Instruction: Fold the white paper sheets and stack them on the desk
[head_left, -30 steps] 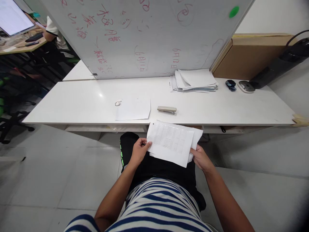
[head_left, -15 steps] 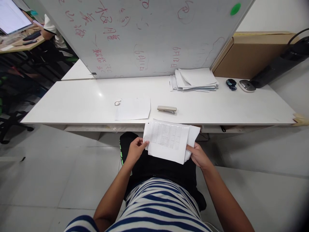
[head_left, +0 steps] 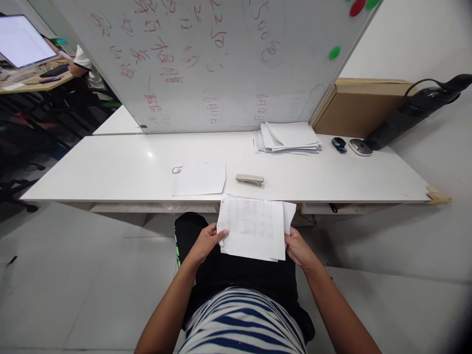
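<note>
Between my two hands, above my lap and in front of the desk edge, are a few sheets of paper [head_left: 252, 228], the top one printed with a table. My left hand [head_left: 207, 242] pinches their left edge, thumb on top. At the right edge my right hand [head_left: 299, 247] grips them, its fingers partly hidden underneath. A back sheet sticks out at the upper right, so the edges do not line up. Beyond the papers a beige stapler [head_left: 250, 180] lies on the white desk [head_left: 110, 172]. Left of it is a blank sheet [head_left: 199, 178] with a small white looped item [head_left: 176, 169] at its corner.
A pile of papers [head_left: 289, 137] lies by the whiteboard [head_left: 228, 64]. To the right are a watch-like dark item [head_left: 339, 144], a mouse [head_left: 360, 147], a black bottle [head_left: 409, 115] and a cardboard box [head_left: 363, 108]. Another person's arm [head_left: 79, 66] shows at far left.
The top sheet has turned straighter, and the back sheet shows less at the right. Both hands still hold the papers. My view has tilted up, showing more of the whiteboard.
</note>
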`<state>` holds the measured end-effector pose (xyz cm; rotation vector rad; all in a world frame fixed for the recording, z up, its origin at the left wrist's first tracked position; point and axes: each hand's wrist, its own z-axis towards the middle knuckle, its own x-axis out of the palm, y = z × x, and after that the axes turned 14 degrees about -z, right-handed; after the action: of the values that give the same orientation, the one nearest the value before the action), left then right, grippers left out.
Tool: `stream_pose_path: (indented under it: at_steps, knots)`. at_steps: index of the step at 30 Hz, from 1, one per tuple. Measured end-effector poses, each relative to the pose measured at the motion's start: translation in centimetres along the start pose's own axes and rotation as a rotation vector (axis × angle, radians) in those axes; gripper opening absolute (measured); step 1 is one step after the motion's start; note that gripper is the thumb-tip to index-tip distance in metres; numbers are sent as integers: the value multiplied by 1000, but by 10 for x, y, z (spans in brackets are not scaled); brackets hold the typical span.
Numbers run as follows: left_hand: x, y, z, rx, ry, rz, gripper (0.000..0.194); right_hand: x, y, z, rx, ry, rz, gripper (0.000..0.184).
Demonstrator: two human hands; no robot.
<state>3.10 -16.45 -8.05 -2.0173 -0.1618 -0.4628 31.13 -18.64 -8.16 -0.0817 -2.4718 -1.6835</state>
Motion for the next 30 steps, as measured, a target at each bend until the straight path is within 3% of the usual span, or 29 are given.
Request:
stream_pose_path:
  at_steps: [5,10,16,22,27,30]
  knots:
    - [-2,-5,-5,-94,76,65,37,-4,-1,-1,46,42,14,40]
    - [-4,-4,-8,0,9,179,35,-4,3,0,37,75,69,58]
    - [-5,1,-8,134,26,415,32,-6,0,9,80,-36,-260,50]
    - [-1,-12,-7,482,-60,707,25,-2,16,9,-59,-165,-440,47]
    - [0,-52,11,811,-168,793,20,8,63,16,-346,-372,-464,38]
    - [-6,-76,27,918,-185,817,19,15,86,33,-473,-408,-463,36]
